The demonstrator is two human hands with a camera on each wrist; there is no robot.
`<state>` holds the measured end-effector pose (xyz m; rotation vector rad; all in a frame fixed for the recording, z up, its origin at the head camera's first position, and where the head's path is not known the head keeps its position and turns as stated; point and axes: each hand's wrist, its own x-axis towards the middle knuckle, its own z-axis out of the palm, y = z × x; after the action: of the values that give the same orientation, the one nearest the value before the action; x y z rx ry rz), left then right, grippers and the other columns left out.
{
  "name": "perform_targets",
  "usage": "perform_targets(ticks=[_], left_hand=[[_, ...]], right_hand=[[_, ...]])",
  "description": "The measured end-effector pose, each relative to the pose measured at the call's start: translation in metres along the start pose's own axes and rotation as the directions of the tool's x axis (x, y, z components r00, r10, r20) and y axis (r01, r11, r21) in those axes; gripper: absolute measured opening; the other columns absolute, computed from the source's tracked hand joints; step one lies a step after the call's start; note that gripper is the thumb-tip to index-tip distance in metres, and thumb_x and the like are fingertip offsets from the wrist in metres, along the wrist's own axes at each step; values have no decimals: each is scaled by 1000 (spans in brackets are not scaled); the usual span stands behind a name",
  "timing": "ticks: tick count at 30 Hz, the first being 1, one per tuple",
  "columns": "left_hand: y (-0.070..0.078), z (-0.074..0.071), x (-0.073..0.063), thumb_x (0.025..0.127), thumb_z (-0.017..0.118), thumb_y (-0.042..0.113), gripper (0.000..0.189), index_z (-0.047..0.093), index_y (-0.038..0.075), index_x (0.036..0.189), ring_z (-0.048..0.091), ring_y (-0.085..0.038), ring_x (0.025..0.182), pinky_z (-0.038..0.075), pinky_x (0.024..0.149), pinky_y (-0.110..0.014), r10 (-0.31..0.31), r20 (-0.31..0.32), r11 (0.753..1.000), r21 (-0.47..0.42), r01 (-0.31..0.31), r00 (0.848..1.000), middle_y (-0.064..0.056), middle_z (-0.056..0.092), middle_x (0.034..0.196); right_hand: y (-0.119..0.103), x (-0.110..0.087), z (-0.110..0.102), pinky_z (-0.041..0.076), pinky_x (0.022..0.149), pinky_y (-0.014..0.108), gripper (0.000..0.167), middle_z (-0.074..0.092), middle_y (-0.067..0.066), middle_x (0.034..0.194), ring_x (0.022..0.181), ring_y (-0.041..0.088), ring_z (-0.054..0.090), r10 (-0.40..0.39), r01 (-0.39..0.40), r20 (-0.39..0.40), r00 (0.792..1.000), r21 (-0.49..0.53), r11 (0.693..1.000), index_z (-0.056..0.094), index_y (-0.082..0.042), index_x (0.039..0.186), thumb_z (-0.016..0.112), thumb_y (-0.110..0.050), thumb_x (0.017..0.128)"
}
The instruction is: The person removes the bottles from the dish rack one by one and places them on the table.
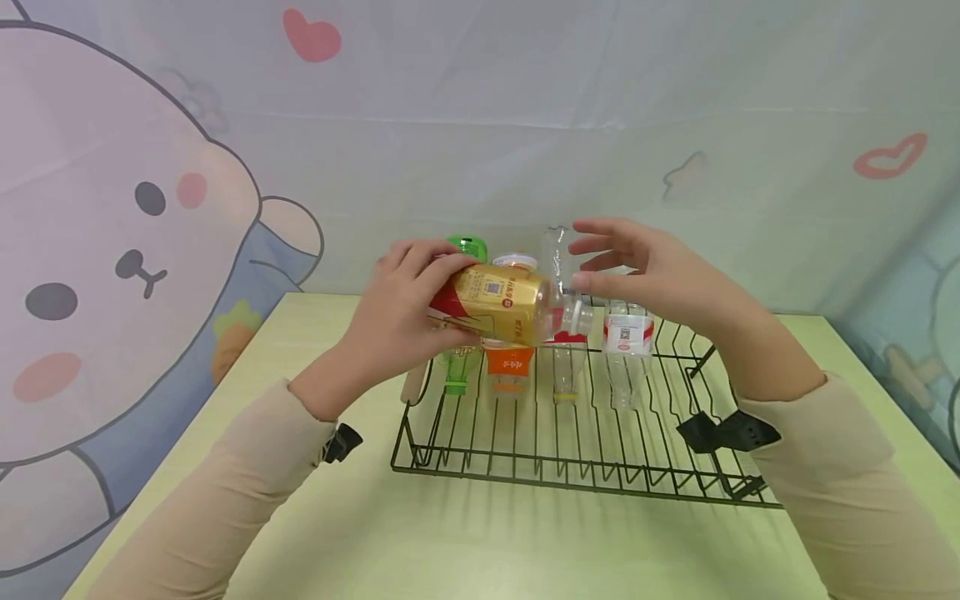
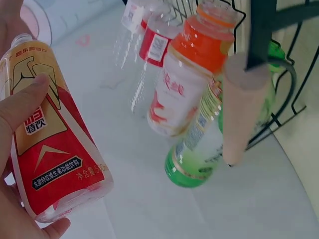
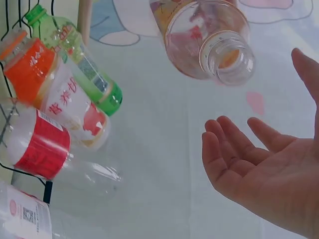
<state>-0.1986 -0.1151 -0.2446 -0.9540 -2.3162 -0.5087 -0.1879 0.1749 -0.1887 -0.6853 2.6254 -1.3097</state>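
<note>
My left hand [image 1: 408, 308] grips a plastic drink bottle [image 1: 510, 304] with a gold and red label, thumb across its front in the left wrist view. The bottle lies nearly sideways above the rack, its uncapped neck pointing right in the head view. Close to that neck is my right hand [image 1: 637, 267], fingers spread and loosely bent, holding nothing. In the right wrist view, the right palm [image 3: 279, 174] faces up, apart from the bottle's open mouth [image 3: 232, 62]. Behind and below stand several bottles in a black wire rack [image 1: 555, 467].
Neck down in the rack are a green bottle [image 2: 192, 154], an orange-and-white bottle [image 2: 174, 89], a clear red-labelled bottle [image 3: 47, 144] and a clear white-labelled bottle [image 1: 628, 333]. A wooden handle [image 2: 241, 109] juts from the rack's left side. A printed curtain [image 1: 480, 125] hangs behind the table [image 1: 375, 533].
</note>
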Motion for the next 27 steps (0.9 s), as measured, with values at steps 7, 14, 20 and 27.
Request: perform_targets(ticks=[7,14,20,27], left_hand=[[-29,-7,-4,63,92,24,76,55,6,127,38,-32,121,35,96,-49,-163,-60,986,-42,160,985,-12,51,130],[-59,-11,-10,68,89,19,73,53,4,129,34,-30,123,35,94,-46,-315,-99,943,-144,300,944,-12,53,130],[-77,-11,-18,73,85,19,74,47,6,135,29,-22,123,45,90,-37,-465,-100,862,-276,425,880,-10,52,129],[-94,-14,-27,72,85,14,70,49,2,131,46,-15,111,48,83,-20,-564,-198,797,-383,467,802,-10,52,122]], right_hand=[[6,-6,-12,40,101,46,63,46,1,144,130,20,45,30,-29,-103,994,7,1000,30,-26,150,60,-36,95],[22,-6,-16,42,97,35,64,45,3,145,116,16,54,39,-34,-184,982,30,999,29,-24,152,58,-36,96],[41,-4,-15,41,98,38,67,44,6,146,117,20,54,61,-49,-234,970,57,997,27,-21,152,58,-40,95],[67,-1,-14,44,100,35,69,42,8,148,125,24,49,91,-71,-283,955,81,994,25,-18,153,56,-42,96]])
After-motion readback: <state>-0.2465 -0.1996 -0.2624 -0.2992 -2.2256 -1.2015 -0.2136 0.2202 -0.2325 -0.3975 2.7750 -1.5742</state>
